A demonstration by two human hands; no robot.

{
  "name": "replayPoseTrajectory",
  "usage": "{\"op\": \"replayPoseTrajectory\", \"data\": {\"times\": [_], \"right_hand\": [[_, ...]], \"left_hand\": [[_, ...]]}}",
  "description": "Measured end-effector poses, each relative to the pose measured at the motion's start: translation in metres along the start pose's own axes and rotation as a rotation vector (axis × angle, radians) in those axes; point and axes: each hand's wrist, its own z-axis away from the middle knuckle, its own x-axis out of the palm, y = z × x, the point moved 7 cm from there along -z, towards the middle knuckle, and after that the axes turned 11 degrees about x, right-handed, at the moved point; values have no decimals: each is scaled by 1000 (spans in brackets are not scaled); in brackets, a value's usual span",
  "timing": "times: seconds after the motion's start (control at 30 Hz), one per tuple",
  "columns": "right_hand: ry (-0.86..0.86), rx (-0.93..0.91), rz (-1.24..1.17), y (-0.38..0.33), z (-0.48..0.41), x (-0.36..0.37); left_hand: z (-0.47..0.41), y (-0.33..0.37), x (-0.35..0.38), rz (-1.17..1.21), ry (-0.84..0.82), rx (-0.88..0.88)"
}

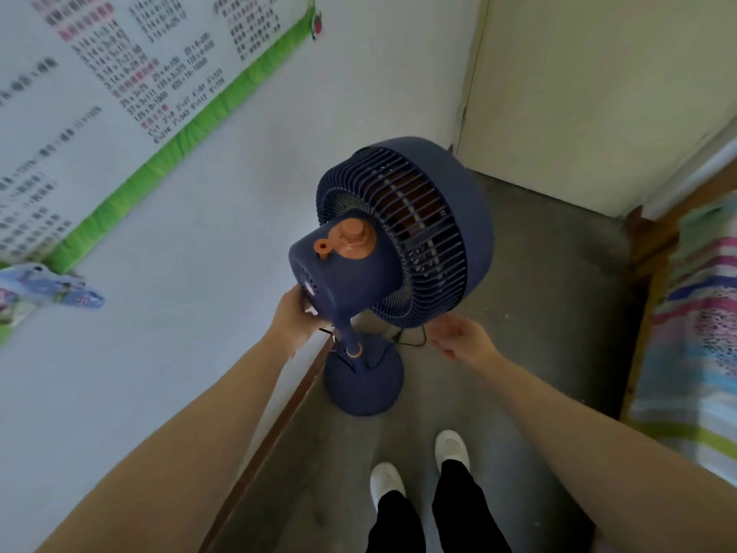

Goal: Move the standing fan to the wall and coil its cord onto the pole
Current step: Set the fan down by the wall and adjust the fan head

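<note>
A dark blue standing fan (402,241) with an orange knob on its motor housing stands on a round base (365,383) close to the white wall (191,273). My left hand (297,313) grips the back of the motor housing. Just right of the pole (349,337), under the fan's cage, my right hand (462,337) hovers with its fingers apart and holds nothing. A thin black cord (410,341) lies loose on the floor behind the base and runs to the pole.
A brown skirting board (279,425) runs along the wall's foot. A poster with a green border (119,93) hangs on the wall. A bed with striped bedding (694,333) stands to the right. My feet in white shoes (418,464) are on the grey floor.
</note>
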Motion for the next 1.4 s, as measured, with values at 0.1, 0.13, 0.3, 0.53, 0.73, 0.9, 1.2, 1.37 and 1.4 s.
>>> {"op": "replayPoseTrajectory", "data": {"times": [0.1,0.13,0.3,0.53,0.73,0.9,1.2,1.37,1.4], "right_hand": [[-89,-6,136,-7,15,-7],[-115,-34,173,-9,21,-10],[-238,-144,433,-42,51,-9],[-546,-167,715,-66,99,7],[-731,-332,738,-122,147,15],[-454,-877,912,-205,163,35],[-173,-987,1556,-266,108,96],[-253,-713,1844,-255,79,125],[-265,-648,1866,-255,73,129]], "left_hand": [[17,6,-21,-63,120,40],[25,8,-24,-46,157,-1],[52,22,-25,119,241,-121],[80,47,-22,178,391,-193],[104,45,-3,329,481,-242],[105,51,12,562,481,-232],[78,52,60,1053,440,-271],[64,46,63,1154,526,-149],[61,44,61,1176,538,-115]]}}
